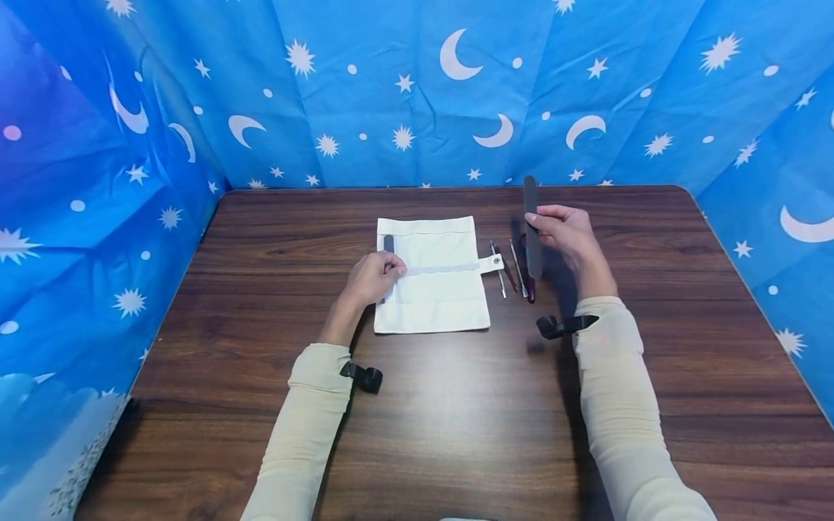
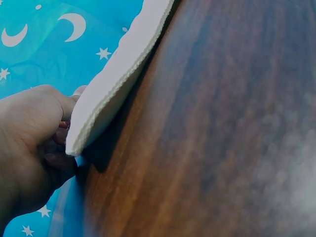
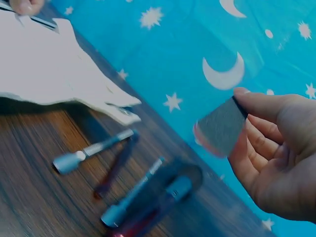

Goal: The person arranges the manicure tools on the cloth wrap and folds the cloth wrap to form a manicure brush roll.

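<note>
A white cloth roll-up pouch (image 1: 436,311) lies spread flat, with a dark nail file (image 1: 389,243) tucked under a band at its left side. My left hand (image 1: 374,278) pinches the pouch's middle band beside that file; in the left wrist view the pouch edge (image 2: 116,74) partly hides the fingertips. Raised above the table to the right, a second dark grey nail file (image 1: 533,246) is pinched between thumb and fingers of my right hand (image 1: 565,233). The right wrist view shows this file (image 3: 222,126) end-on, with a pinkish edge.
Between pouch and right hand lie several slim manicure tools, among them a metal cuticle pusher (image 3: 94,150) and a red-handled tool (image 3: 143,219). A snap tab (image 1: 491,263) sticks out from the pouch's right side. A blue star-patterned cloth (image 1: 417,94) hangs behind the wooden table (image 1: 443,405).
</note>
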A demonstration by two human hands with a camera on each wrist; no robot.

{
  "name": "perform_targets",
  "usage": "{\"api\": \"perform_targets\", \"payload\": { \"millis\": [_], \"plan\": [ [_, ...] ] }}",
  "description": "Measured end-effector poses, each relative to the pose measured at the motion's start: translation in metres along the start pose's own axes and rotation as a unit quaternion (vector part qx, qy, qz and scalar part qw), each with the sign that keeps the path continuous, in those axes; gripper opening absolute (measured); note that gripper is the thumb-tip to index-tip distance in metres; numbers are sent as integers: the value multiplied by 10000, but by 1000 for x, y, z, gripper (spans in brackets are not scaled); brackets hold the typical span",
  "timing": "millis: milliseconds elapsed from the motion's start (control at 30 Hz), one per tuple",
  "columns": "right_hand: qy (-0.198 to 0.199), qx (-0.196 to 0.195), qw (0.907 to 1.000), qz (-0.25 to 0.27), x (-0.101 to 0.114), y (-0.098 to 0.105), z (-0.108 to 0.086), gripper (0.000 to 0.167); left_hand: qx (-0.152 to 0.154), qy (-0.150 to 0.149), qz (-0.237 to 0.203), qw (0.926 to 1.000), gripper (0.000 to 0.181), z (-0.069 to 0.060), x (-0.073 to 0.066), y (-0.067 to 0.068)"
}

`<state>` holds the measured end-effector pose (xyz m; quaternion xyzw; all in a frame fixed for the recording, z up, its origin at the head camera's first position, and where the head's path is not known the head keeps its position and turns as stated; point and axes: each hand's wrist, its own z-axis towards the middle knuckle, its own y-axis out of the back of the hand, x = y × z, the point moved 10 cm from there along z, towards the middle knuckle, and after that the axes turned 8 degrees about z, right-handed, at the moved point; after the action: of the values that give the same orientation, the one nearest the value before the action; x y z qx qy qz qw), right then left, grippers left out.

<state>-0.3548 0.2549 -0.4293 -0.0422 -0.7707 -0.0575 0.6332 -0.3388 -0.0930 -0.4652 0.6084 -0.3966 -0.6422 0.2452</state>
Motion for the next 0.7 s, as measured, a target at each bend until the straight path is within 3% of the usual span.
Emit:
{"api": "perform_targets", "payload": {
  "millis": [100,267,367,467,533,700],
  "plan": [
    [21,333,9983,482,2,-20,2,15,17,15,-33,10000,15,0,2,0],
    [-59,834,9932,807,2,-54,5,32,46,-59,-25,10000,16,1,3,0],
    [-100,970,9901,1013,2,-69,7,35,70,-76,-7,9999,15,2,5,0],
    [-99,983,9870,1266,2,-81,9,26,91,-63,-5,9999,15,2,7,1],
    [-64,951,9871,1289,2,-88,10,21,66,-56,36,10000,16,1,8,2],
    [58,851,9934,767,2,-105,12,25,-96,0,174,9998,17,-1,10,5]
  ]
}}
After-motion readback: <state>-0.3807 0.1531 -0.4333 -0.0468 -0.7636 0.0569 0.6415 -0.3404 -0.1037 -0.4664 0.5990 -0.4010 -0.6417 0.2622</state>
